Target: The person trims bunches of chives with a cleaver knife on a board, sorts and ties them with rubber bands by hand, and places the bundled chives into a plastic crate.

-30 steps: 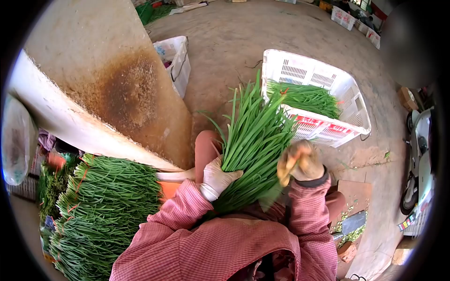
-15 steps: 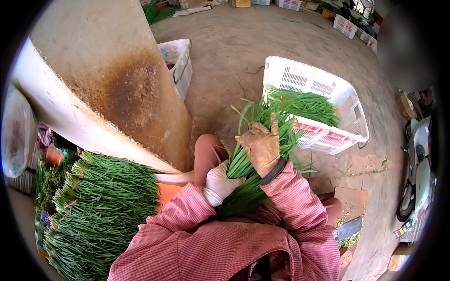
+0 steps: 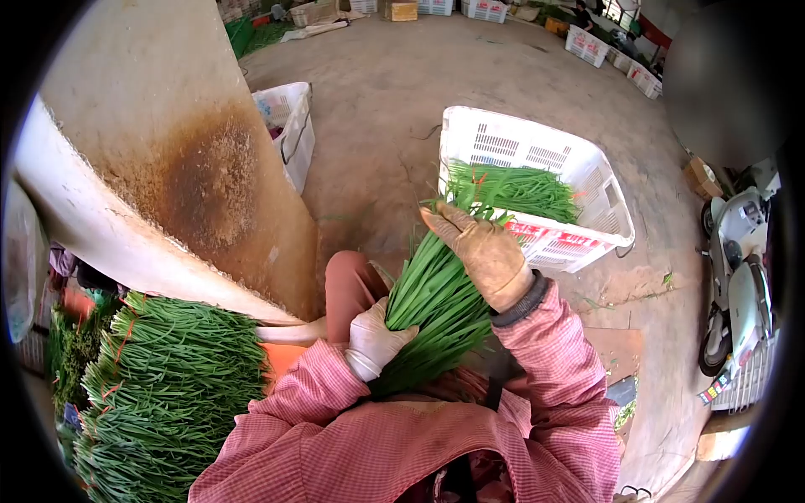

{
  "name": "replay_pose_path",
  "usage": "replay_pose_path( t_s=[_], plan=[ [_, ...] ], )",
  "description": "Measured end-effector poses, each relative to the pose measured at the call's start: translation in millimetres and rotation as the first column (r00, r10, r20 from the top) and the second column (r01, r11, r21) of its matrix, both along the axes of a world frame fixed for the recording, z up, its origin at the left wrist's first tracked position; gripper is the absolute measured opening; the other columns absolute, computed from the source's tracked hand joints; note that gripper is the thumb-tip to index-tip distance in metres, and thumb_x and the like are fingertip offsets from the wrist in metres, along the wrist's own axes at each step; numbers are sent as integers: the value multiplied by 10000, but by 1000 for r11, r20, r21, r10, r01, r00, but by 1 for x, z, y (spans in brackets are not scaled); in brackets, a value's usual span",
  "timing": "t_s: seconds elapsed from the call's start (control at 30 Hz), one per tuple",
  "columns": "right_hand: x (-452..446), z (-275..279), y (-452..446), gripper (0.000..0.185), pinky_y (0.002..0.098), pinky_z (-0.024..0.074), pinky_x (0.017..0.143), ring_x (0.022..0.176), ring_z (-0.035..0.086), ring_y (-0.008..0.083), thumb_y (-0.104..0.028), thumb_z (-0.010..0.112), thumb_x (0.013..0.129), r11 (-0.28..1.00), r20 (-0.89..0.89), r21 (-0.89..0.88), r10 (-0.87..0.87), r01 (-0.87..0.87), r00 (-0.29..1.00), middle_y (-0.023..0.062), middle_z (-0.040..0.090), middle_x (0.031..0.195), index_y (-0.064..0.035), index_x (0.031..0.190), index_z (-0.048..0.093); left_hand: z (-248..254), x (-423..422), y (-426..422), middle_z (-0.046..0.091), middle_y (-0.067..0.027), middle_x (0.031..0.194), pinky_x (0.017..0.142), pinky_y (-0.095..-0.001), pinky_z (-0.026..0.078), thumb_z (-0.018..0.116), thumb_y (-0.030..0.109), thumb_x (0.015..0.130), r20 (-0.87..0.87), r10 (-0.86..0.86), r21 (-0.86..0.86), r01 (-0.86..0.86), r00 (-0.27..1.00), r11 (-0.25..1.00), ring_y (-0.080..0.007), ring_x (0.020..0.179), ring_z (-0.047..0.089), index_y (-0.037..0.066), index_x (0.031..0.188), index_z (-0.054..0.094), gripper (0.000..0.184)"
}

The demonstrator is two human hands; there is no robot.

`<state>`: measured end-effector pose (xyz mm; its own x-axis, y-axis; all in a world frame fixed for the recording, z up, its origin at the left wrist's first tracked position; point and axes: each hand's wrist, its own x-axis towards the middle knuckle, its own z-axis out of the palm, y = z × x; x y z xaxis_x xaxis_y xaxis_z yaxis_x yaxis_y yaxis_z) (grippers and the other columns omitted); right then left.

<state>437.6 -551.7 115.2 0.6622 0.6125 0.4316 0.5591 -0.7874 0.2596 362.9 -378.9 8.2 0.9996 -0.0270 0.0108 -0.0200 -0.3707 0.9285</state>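
Note:
A thick bunch of garlic chives (image 3: pixel 440 289) lies slanted across my lap, its far ends pointing up toward the white crate. My left hand (image 3: pixel 377 339), in a white glove, is closed around the left side of the bunch. At the far ends, my right hand (image 3: pixel 490 260) wears a stained brown glove. Its fingers are stretched out over the chive tips, pointing up and left; the palm side is hidden. Just beyond stands the white plastic crate (image 3: pixel 619 197), with a layer of chives (image 3: pixel 528 191) in it, bound with orange ties.
At my left is a large pile of tied chives (image 3: pixel 180 369) beside a stained pillar (image 3: pixel 210 180). Another white crate (image 3: pixel 298 147) stands behind the pillar. A scooter (image 3: pixel 742 277) is parked at right. Several crates line the far floor, with a person (image 3: pixel 582 17) there.
My right hand has turned, its spread fingers coming together over the chive tips. The bunch looks straighter and tidier. My left hand keeps its grip. The view has shifted slightly.

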Motion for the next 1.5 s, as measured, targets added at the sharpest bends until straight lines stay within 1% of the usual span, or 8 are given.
replay_pose_path(
  t_s=[0.3, 0.53, 0.8, 1.03, 1.23, 1.33, 1.4, 1.5],
  plan=[
    [29, 43, -44, 424, 275, 511, 624, 916, 555, 168, -8, 590, 750, 304, -92, 953, 313, -8, 945, 90, 562, 1085, -87, 1156, 495, -9, -5, -1, 615, -140, 764, 639, -350, 487, 693, 256, 642, 148, -22, 228, -12, 989, 973, -290, 698, 598, 29, 942, 520, 414],
    [54, 15, -3, 301, 296, 472, 809, 933, 559, 261, -216, 541, 833, 905, -640, -42, -349, 422, 685, 140, 600, 929, -62, 1092, 537, -2, -8, -6, 605, -147, 750, 641, -347, 487, 694, 232, 642, 161, -75, 264, 31, 984, 964, -280, 697, 596, 28, 928, 525, 390],
    [23, 20, -153, 297, 170, 273, 394, 439, 361, 38, -250, 456, 900, -132, -423, 882, 205, 453, 883, -42, 445, 508, -74, 726, 621, -5, 2, 17, 617, -43, 917, 741, -236, 466, 658, -57, 684, -143, -192, -484, 100, 971, 869, -106, 798, 569, -14, 1004, 561, 337],
    [-29, 39, -90, 612, 199, 416, 449, 439, 439, 66, -173, 607, 774, 880, -254, 393, -174, 266, 951, 34, 597, 736, -171, 1318, 324, -3, 6, 18, 616, -46, 917, 743, -246, 467, 660, -69, 682, -166, -258, -472, 153, 952, 868, -108, 789, 567, -11, 995, 565, 332],
    [25, -26, -74, 431, 337, 481, 504, 573, 580, 216, -195, 491, 840, 960, -2, 84, -267, 266, 964, 96, 607, 746, -140, 1254, 384, 1, 1, 14, 616, -46, 926, 748, -249, 465, 665, -75, 671, -178, -242, -459, 137, 954, 878, -106, 790, 565, -11, 996, 566, 346],
    [33, -34, -85, 246, 299, 447, 441, 515, 541, 161, -217, 476, 863, 793, 156, 589, 75, -154, 985, 83, 593, 686, -69, 1047, 542, 0, 1, 13, 619, -45, 917, 744, -248, 464, 667, -73, 670, -157, -237, -471, 138, 959, 871, -104, 784, 564, -12, 992, 567, 342],
    [31, -10, -106, 241, 236, 390, 389, 456, 463, 86, -245, 453, 889, -21, -166, 982, 352, 185, 921, 34, 559, 620, -62, 841, 601, -1, 1, 12, 620, -40, 902, 737, -245, 464, 672, -61, 671, -191, -225, -475, 111, 956, 873, -103, 774, 563, -11, 986, 569, 335],
    [7, 29, -94, 220, 200, 359, 375, 436, 420, 59, -218, 487, 882, 103, -278, 954, 656, 281, 702, 20, 543, 625, -29, 881, 599, -7, 1, 12, 622, -38, 896, 730, -238, 463, 675, -50, 670, -148, -199, -380, 130, 969, 916, -100, 771, 563, -11, 977, 572, 326]
  ],
)
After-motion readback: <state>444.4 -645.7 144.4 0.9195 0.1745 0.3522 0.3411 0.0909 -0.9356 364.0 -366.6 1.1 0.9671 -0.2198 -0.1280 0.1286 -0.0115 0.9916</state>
